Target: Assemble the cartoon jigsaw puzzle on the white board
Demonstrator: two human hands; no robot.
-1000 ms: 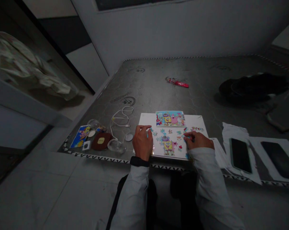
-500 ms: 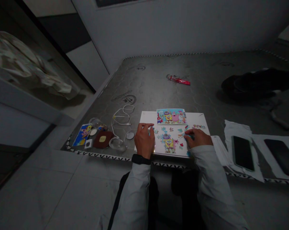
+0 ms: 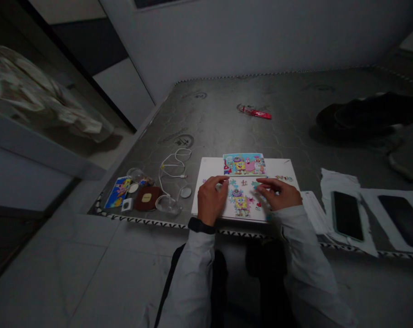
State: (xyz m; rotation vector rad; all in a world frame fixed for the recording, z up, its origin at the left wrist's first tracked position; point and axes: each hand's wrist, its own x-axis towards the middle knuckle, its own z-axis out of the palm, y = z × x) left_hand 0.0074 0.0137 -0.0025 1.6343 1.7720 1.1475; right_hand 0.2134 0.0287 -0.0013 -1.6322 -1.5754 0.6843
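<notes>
Head view shows left hand (image 3: 211,200) and right hand (image 3: 280,194) loosely curled near puzzle pieces (image 3: 241,206) (any grip unclear).

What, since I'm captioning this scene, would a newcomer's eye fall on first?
Probably the brightly coloured, partly joined jigsaw on the white rectangular board, between the left hand and right hand. Just beyond it, a colourful rectangular picture card lies at the board's far edge. Farther back, a narrow red object stands out on the grey patterned tabletop.
</notes>
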